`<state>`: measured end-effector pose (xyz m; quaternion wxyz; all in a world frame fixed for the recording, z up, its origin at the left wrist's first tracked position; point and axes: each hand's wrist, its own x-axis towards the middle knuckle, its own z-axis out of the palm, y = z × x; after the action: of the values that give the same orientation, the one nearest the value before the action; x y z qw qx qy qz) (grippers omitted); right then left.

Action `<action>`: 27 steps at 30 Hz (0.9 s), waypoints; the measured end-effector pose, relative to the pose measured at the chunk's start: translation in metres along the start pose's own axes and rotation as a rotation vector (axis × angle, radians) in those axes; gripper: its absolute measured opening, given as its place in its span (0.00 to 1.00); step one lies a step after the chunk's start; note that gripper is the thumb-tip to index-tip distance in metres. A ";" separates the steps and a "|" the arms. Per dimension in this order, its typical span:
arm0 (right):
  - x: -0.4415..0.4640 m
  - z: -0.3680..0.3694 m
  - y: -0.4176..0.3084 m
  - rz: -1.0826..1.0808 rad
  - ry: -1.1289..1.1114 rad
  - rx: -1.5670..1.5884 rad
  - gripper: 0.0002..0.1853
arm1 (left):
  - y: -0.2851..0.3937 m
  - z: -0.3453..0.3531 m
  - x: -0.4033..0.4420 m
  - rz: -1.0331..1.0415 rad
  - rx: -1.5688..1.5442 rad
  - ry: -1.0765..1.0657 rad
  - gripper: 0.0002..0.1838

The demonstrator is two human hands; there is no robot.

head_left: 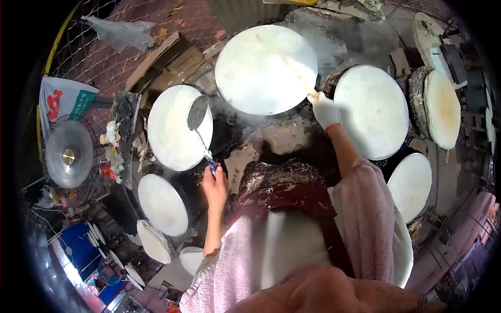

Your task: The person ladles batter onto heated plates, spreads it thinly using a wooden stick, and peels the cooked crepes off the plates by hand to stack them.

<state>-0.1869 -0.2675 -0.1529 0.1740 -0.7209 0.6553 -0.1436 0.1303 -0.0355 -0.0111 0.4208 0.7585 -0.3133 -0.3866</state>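
Observation:
My bare left hand (214, 182) is closed around the blue handle of a metal ladle (197, 112). The ladle's round, grey head is over the right part of a white-topped round griddle (172, 130); whether it touches the surface I cannot tell. On my right hand (325, 111) is a white glove with a red cuff. Its fingers grip a pale, thin-handled tool (301, 82), whose far end blurs into the white of the large round griddle (261, 57) ahead. Just right of the glove lies another white-topped griddle (371, 120).
More white rounds stand at the right (442, 109), lower right (411, 188) and lower left (163, 205). A fan (69, 155) stands far left. Cardboard (172, 68) lies behind the griddles, before wire mesh. Steam or smoke drifts at the back.

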 end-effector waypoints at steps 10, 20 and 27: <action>-0.011 0.004 0.005 -0.133 0.138 -0.026 0.35 | 0.019 0.012 0.005 -0.089 -0.019 -0.036 0.07; 0.114 -0.018 -0.055 0.040 -0.059 0.248 0.30 | 0.003 0.005 -0.004 -0.113 0.041 0.071 0.07; -0.055 -0.003 0.000 0.371 0.093 0.862 0.27 | 0.024 0.030 0.010 -0.138 -0.070 -0.019 0.07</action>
<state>-0.1938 -0.2134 -0.1496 0.4506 -0.4463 0.6609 -0.4011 0.1065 -0.0665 -0.0036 0.4166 0.7593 -0.2506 -0.4325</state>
